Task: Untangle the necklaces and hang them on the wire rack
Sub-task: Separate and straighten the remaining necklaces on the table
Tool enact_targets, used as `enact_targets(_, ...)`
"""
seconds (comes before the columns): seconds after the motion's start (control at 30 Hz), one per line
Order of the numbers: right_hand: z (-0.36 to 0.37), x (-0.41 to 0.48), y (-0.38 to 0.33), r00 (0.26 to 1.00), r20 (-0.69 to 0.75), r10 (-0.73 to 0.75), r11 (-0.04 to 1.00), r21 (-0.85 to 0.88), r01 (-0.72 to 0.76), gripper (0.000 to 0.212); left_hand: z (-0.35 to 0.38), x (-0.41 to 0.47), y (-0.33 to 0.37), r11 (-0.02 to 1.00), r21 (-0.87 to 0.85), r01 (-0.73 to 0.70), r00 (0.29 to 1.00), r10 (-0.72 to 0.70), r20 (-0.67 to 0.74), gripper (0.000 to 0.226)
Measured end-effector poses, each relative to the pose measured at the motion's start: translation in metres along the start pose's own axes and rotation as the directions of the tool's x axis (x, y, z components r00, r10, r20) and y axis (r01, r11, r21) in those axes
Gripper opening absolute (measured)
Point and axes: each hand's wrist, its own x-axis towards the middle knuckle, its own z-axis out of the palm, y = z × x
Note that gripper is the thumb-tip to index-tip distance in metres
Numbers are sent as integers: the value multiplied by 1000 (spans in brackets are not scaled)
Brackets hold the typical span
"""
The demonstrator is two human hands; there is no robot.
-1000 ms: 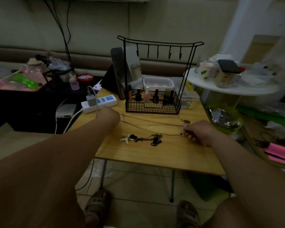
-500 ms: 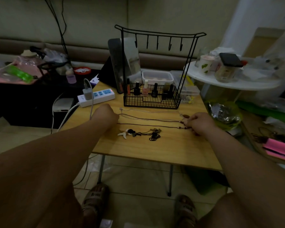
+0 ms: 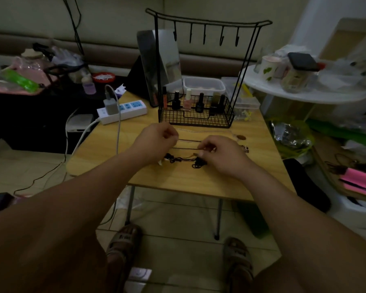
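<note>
Thin dark necklace cords (image 3: 188,144) lie stretched across the wooden table (image 3: 178,180) between my hands. My left hand (image 3: 156,142) pinches the left ends of the cords with curled fingers. My right hand (image 3: 222,153) pinches a cord near its middle. A tangled black cord with a white pendant (image 3: 178,160) lies just in front of both hands. Brown pendants (image 3: 241,137) rest to the right. The black wire rack (image 3: 199,70) with several empty hooks stands behind, its basket holding nail polish bottles.
A white power strip (image 3: 123,109) with a charger sits at the table's back left. A mirror (image 3: 159,64) leans behind the rack. A round white side table (image 3: 304,94) with jars stands at right. Clutter covers the floor at right.
My right hand has moved left along the cords toward the left hand, leaving the pendants behind on the table. The camera view has come closer to the table.
</note>
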Motion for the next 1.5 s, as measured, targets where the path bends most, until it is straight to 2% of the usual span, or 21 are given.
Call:
enact_targets(0.07, 3, -2, -3, 996, 90, -13, 995, -99, 21, 25, 4, -7, 0, 983, 155, -102, 989, 83, 124, 23)
enact_targets(0.13, 3, -5, -5, 994, 106, -37, 991, -123, 50, 15, 10, -11, -3, 938, 294, -184, 964, 114, 242, 34)
enact_targets(0.2, 1, -11, -3, 993, 101, -55, 989, -131, 69, 7, 12, -13, -5, 904, 356, -237, 951, 140, 277, 27)
enact_targets(0.3, -6, -21, 7, 997, 75, -21, 995, -92, 28, 8, 9, -10, -9, 910, 329, -251, 946, 157, 285, 8)
enact_targets(0.4, -14, -24, 15, 997, 60, 49, 999, -8, -49, 11, 4, -4, -13, 921, 297, -253, 935, 154, 321, 3)
enact_targets(0.57, -22, -15, 24, 996, -15, 91, 995, 34, -90, 20, -10, 2, -11, 974, 173, -148, 938, 83, 336, 19)
enact_targets(0.67, -21, -10, 21, 1000, -9, 21, 1000, -7, -21, 23, -21, 6, -8, 974, 172, -150, 937, 85, 338, 22)
enact_targets(0.83, 8, 2, -5, 982, 110, -151, 971, -171, 169, 34, -23, 8, -6, 924, 310, -222, 858, 35, 512, 32)
enact_targets(0.93, 26, 11, -20, 966, 112, -235, 949, -190, 253, 17, -20, 11, -7, 904, 343, -254, 839, 29, 544, 38)
enact_targets(1.0, 29, 17, -25, 963, 142, -229, 951, -181, 252, 5, -19, 11, -7, 908, 340, -246, 841, 26, 540, 35)
enact_targets(1.07, 26, 20, -26, 965, 174, -194, 969, -119, 216, 4, -18, 10, -7, 909, 332, -250, 848, 40, 529, 28)
enact_targets(1.17, 15, 19, -26, 975, 198, -104, 993, 73, 91, 9, -19, 7, -7, 924, 288, -252, 857, 75, 510, 20)
enact_targets(1.27, 10, 17, -24, 975, 220, -20, 958, 284, -45, 13, -18, 5, -5, 949, 215, -229, 869, 100, 484, 13)
enact_targets(1.33, 8, 18, -21, 976, 216, 19, 890, 441, -115, 13, -19, 5, -2, 976, 130, -176, 873, 93, 479, 7)
enact_targets(1.4, 2, 19, -19, 976, 212, 49, 810, 564, -163, 13, -22, 5, -1, 991, 64, -117, 876, 72, 478, 13)
enact_targets(1.5, -6, 19, -18, 975, 197, 104, 616, 756, -219, 13, -27, 4, -1, 998, 19, -52, 879, 37, 475, 18)
